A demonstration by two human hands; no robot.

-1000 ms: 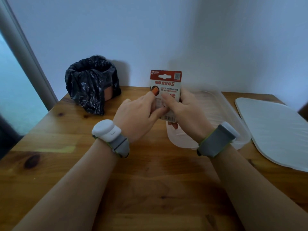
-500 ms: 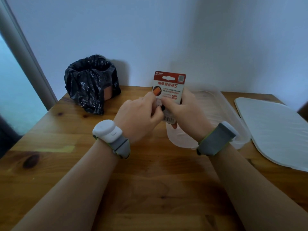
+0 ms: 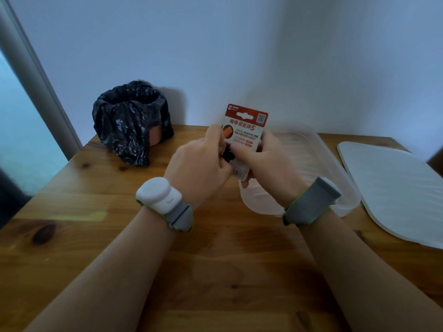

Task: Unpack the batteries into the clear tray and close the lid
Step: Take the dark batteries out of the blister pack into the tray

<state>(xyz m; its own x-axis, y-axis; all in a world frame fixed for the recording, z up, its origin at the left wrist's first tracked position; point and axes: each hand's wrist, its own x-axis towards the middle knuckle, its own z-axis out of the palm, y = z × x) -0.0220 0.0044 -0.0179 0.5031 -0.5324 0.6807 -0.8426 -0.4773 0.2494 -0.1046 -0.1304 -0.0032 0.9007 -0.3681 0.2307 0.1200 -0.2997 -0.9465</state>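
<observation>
On the battery pack (image 3: 248, 130), centre frame: a red Chinese heading ending in a large "5"; a QR code (image 3: 260, 118) at its upper right; smaller print too blurred.

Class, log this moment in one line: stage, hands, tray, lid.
stage: opening pack | left hand: grips battery pack | right hand: grips battery pack | clear tray: uncovered | lid: flat, right of tray

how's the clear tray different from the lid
The clear tray has raised walls; the lid is flat. The tray sits partly behind the right hand; the lid lies uncovered to its right. The tray looks see-through, the lid milkier. Both rest on the wooden table.
</observation>
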